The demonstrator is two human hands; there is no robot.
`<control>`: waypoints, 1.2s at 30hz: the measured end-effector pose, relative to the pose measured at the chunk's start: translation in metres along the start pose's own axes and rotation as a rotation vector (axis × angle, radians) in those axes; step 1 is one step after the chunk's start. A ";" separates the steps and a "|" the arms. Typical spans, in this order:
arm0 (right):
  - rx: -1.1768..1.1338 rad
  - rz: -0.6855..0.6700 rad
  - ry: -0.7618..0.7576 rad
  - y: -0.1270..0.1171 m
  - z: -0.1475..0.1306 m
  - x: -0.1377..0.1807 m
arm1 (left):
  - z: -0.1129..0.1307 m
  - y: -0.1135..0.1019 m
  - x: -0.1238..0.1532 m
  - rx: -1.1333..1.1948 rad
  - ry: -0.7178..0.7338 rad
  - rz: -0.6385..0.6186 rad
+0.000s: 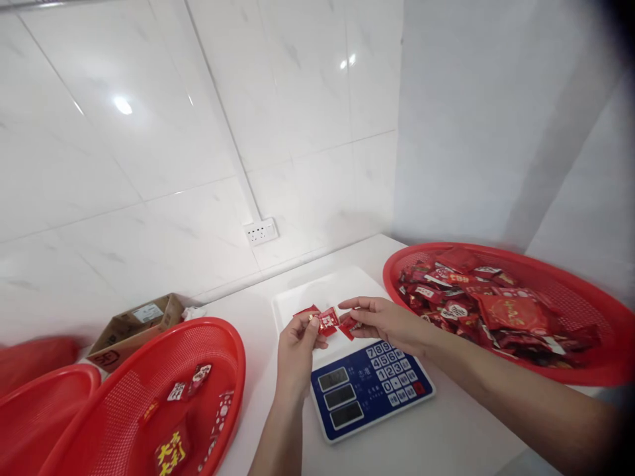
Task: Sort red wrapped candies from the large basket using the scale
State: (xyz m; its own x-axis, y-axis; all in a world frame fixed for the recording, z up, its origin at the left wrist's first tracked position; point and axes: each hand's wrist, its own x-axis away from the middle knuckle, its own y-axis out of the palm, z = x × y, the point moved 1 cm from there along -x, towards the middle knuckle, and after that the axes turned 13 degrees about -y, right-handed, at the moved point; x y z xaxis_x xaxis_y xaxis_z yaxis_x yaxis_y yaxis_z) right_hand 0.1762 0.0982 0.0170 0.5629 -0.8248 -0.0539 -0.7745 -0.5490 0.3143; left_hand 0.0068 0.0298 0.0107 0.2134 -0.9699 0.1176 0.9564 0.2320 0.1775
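My left hand [296, 347] pinches small red wrapped packets [328, 320] between thumb and fingers; one shows white print. Close on its right, my right hand [381, 322] holds another small red packet [349, 327] at its fingertips. Both hands are over the white pan [325, 285] of a weighing scale. The scale's blue keypad panel [366, 381] faces me, with dark display windows on its left side. Fingers partly cover the packets, so I cannot tell exactly how many there are.
At right, a large red basket [540, 263] holds a heap of red packets [516, 312]. Another red basket [237, 360] at left contains several packets, beside a second red basket [44, 403]. Behind them sits a cardboard box [171, 311]. A wall socket [261, 231] is above the white table [446, 430].
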 end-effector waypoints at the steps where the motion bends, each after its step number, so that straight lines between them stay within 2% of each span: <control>1: -0.024 0.031 -0.006 -0.001 0.002 0.000 | -0.001 -0.002 0.000 0.012 -0.006 -0.002; 4: -0.071 0.084 -0.021 -0.002 0.004 -0.002 | -0.001 -0.004 0.002 0.035 -0.027 -0.014; 8: -0.071 0.083 -0.052 -0.002 0.003 -0.001 | -0.001 -0.003 0.006 0.090 -0.038 -0.079; 13: 0.073 -0.070 -0.005 0.007 0.001 0.008 | 0.001 0.003 0.008 -0.065 0.084 -0.085; 15: 0.144 -0.071 -0.003 0.009 0.000 0.010 | 0.000 0.005 0.009 -0.108 0.098 -0.098; 19: 0.225 -0.013 -0.077 0.011 0.001 0.010 | 0.001 0.009 0.013 -0.046 0.049 -0.136; 22: 0.267 -0.006 -0.157 0.011 0.002 0.011 | 0.002 0.013 0.014 0.009 0.012 -0.105; 26: 0.334 0.002 -0.210 0.012 0.002 0.014 | 0.002 0.015 0.012 0.064 0.053 -0.048; 31: 0.373 -0.007 -0.215 0.013 0.000 0.016 | 0.003 0.015 0.008 0.162 -0.014 -0.029; 36: 0.359 -0.021 -0.231 0.012 0.001 0.018 | 0.006 0.018 0.003 0.145 -0.021 -0.039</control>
State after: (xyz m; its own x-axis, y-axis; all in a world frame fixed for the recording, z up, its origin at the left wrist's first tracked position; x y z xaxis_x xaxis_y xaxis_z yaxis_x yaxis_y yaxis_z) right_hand 0.1768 0.0771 0.0187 0.5315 -0.7994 -0.2801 -0.8380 -0.5444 -0.0368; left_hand 0.0235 0.0318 0.0199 0.1712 -0.9769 0.1282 0.9247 0.2042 0.3214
